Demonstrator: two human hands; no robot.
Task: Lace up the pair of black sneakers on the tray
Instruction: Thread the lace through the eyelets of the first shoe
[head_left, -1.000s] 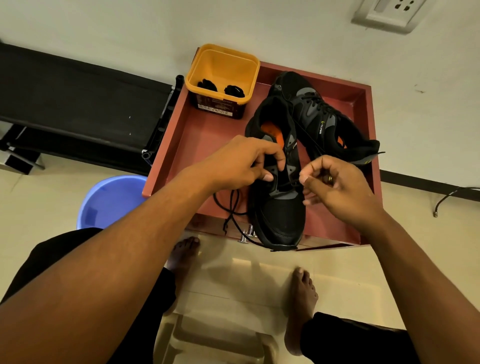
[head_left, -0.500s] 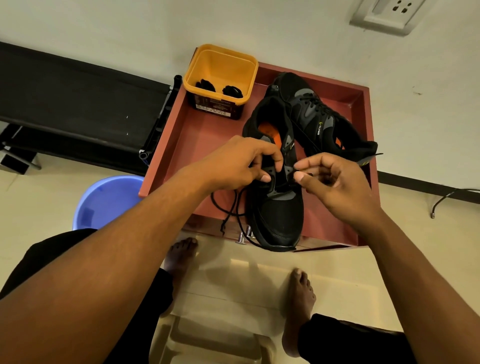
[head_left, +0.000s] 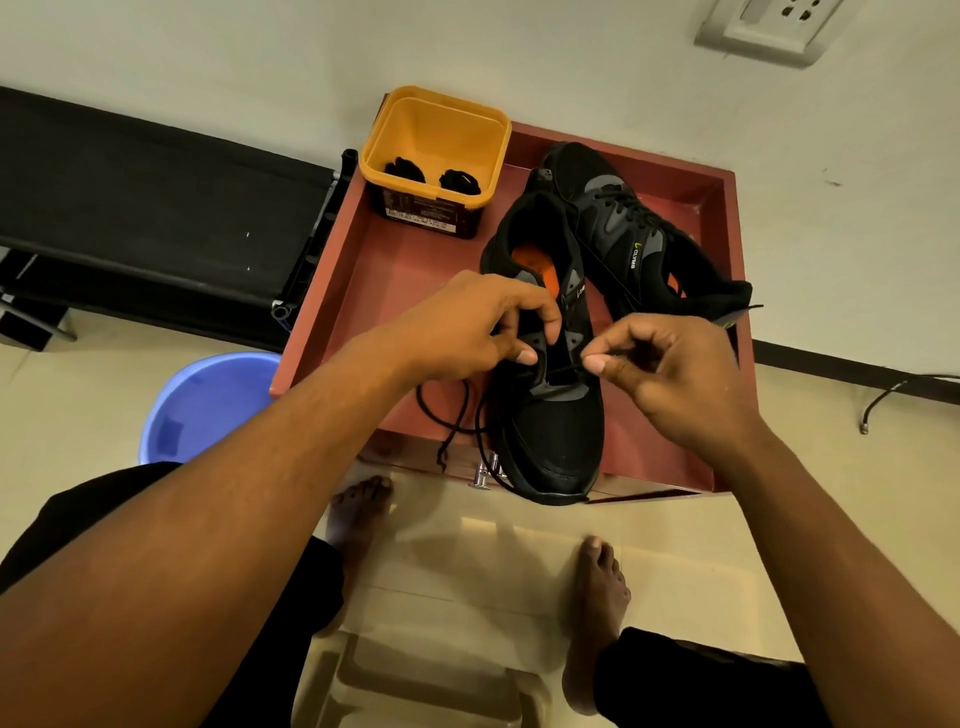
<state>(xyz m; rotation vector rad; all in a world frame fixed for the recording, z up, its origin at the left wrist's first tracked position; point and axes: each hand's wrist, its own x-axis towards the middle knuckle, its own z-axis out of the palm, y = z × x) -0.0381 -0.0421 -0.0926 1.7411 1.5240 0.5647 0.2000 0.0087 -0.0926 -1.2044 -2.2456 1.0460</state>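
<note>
Two black sneakers lie on a reddish-brown tray (head_left: 395, 270). The near sneaker (head_left: 550, 431) points its toe toward me over the tray's front edge, its orange insole showing. My left hand (head_left: 467, 327) grips its left eyelet flap between thumb and fingers. My right hand (head_left: 670, 369) pinches a black lace (head_left: 452, 415) at the shoe's right eyelets; the rest of the lace loops loosely off the shoe's left side and hangs over the tray edge. The far sneaker (head_left: 634, 244) lies behind, laced, toe toward the wall.
A yellow tub (head_left: 436, 130) holding two dark bundles stands at the tray's back left. A blue bucket (head_left: 208, 405) sits on the floor at left, a black bench (head_left: 130, 208) beyond it. My bare feet and a plastic stool (head_left: 415, 680) are below.
My right hand has moved left and down, closer to the near sneaker's eyelets, drawing the lace tighter across the tongue. My left hand has stayed on the left flap.
</note>
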